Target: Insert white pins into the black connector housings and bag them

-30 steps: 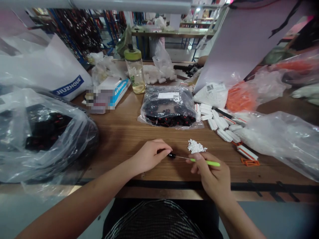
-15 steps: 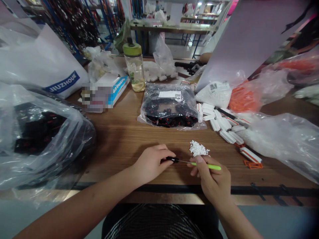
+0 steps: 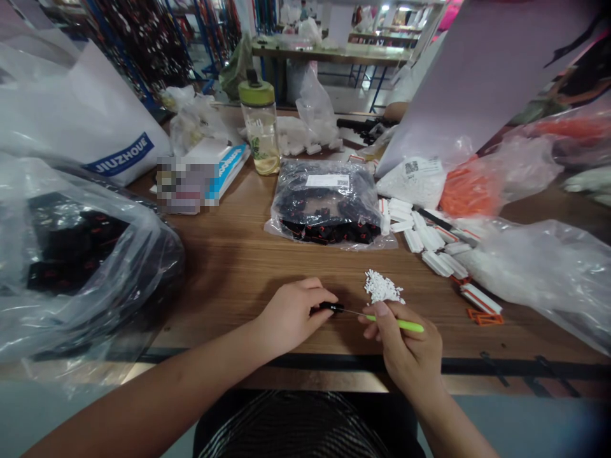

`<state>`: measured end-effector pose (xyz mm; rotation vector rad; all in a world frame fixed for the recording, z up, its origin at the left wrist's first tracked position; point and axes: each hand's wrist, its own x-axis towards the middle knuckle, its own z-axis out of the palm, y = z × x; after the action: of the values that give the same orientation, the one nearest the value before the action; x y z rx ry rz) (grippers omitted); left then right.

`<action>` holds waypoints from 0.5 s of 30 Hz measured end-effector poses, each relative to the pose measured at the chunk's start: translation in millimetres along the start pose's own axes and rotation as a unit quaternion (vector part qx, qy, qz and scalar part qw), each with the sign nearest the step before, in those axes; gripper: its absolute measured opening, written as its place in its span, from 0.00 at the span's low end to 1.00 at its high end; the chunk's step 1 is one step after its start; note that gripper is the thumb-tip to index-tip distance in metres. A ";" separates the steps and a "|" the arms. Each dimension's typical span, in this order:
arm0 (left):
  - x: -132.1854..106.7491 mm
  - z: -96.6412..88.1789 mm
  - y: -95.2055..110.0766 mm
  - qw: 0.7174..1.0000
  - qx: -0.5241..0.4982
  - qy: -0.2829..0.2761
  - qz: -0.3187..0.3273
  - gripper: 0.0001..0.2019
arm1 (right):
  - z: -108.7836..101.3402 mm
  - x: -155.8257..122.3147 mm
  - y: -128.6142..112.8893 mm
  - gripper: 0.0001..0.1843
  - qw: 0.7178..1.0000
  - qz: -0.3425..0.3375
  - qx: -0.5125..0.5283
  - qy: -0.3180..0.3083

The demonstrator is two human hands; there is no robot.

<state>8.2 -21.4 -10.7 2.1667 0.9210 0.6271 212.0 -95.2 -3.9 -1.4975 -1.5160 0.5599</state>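
Note:
Between the thumb and fingers of my left hand point(image 3: 296, 312) is a small black plastic part point(image 3: 333, 306), held just above or on the table; much of it is hidden by the fingers. My right hand point(image 3: 410, 337) is closed on a green-handled tool with a thin metal shaft point(image 3: 398, 323), maybe a hook or a fine screwdriver. Its tip points left and reaches the end of the black part. Just beyond my right fingers lies a small heap of white pellet-like pieces point(image 3: 380, 286).
A clear bag of black parts point(image 3: 329, 203) lies ahead, with a water bottle point(image 3: 260, 130) behind it. White strips point(image 3: 429, 238) and orange frames point(image 3: 484, 316) lie to the right. Large plastic bags stand at the left point(image 3: 95, 254) and right point(image 3: 548, 273).
Both hands keep nearly the same place and grip. The white dots seen earlier on the black part's face show less clearly now. The whole view has shifted slightly.

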 end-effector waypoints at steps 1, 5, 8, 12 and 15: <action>0.1 -0.2 0.8 1.000 0.002 -0.001 -0.003 0.10 | -0.2 -0.8 0.3 0.17 1.000 0.000 0.000 0.001; 0.1 -1.3 3.5 1.000 0.008 -0.009 -0.011 0.10 | -1.8 -1.3 -2.1 0.15 1.000 -0.005 -0.011 -0.009; -0.1 -2.0 4.2 1.000 0.007 -0.015 -0.018 0.11 | -0.7 1.2 -9.2 0.14 0.998 -0.037 -0.046 -0.025; 0.8 0.3 4.7 0.999 0.010 -0.015 -0.028 0.10 | 1.8 2.6 -19.1 0.17 0.996 -0.061 -0.058 -0.023; -0.2 -1.2 9.8 0.998 0.016 -0.015 -0.052 0.12 | -10.1 1.9 -17.1 0.19 0.996 -0.011 -0.011 0.091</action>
<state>11.5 -26.1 -2.6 2.1353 1.0260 0.5319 211.4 -98.9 15.7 -1.5039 -1.4008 0.3831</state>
